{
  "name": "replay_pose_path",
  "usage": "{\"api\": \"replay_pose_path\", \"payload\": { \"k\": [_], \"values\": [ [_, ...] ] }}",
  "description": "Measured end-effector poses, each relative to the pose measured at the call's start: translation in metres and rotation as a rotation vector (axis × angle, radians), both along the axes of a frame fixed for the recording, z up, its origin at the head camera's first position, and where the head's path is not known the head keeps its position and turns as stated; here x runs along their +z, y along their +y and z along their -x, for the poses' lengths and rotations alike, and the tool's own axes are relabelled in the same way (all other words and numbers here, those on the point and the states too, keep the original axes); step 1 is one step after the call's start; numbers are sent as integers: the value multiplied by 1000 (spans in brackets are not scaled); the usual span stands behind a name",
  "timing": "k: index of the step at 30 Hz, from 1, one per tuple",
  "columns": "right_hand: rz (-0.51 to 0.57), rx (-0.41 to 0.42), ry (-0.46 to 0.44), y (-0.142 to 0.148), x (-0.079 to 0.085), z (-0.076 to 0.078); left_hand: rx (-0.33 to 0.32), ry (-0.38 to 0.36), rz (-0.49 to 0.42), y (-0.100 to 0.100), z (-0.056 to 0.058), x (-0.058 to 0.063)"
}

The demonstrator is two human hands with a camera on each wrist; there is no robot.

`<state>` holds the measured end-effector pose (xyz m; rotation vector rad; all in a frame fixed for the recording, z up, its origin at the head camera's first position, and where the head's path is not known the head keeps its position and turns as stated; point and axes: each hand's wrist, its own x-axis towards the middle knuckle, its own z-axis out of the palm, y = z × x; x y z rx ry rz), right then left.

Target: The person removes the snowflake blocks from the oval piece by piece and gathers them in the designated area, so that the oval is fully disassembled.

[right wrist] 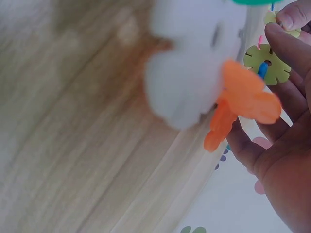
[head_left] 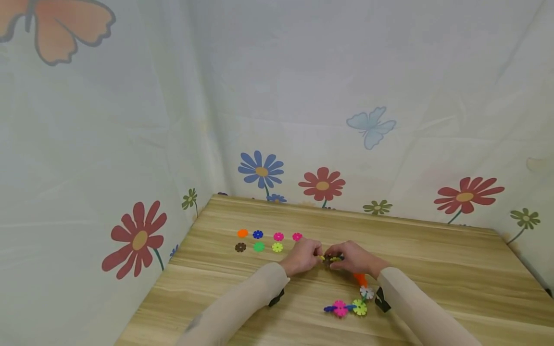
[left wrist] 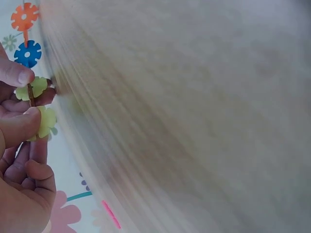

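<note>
My left hand [head_left: 304, 255] pinches a yellow notched flower disc [left wrist: 47, 121] between thumb and fingers. Right beside it, my right hand [head_left: 355, 257] grips the end of a chain of interlocked discs, where a brown disc [head_left: 327, 261] sits against another yellow disc [left wrist: 38, 87]. The two hands nearly meet, and the left yellow disc is right at the brown one's edge. From the right hand the chain runs through a blue disc [left wrist: 27, 54], an orange disc [head_left: 360, 279] and a white disc [head_left: 366, 292] to a yellow-green disc [head_left: 359, 307] and a pink disc [head_left: 340, 309].
Loose discs lie in two rows left of the hands, among them orange [head_left: 242, 233], blue [head_left: 258, 234], brown [head_left: 240, 247] and green [head_left: 258, 246]. One pink disc [head_left: 297, 237] is close to my left hand. A flower-printed cloth [head_left: 277, 134] stands behind the wooden table [head_left: 207, 288].
</note>
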<state>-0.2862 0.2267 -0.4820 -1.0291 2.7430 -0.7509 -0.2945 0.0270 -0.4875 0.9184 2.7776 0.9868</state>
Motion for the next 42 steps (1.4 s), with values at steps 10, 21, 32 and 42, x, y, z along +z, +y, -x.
{"api": "replay_pose_path", "payload": {
  "k": [10,21,32,42],
  "values": [
    [1,14,10,-1,-1,1,-14,34,29,-1,0,2],
    [-11,-9,3,1,1,-1,-7,20,-17,-13,7,1],
    [-23,-34,-13,0,4,-2,19,9,-30,-40,14,3],
    [-30,-39,-10,-1,6,-4,39,-52,-19,-56,14,4]
  ]
}}
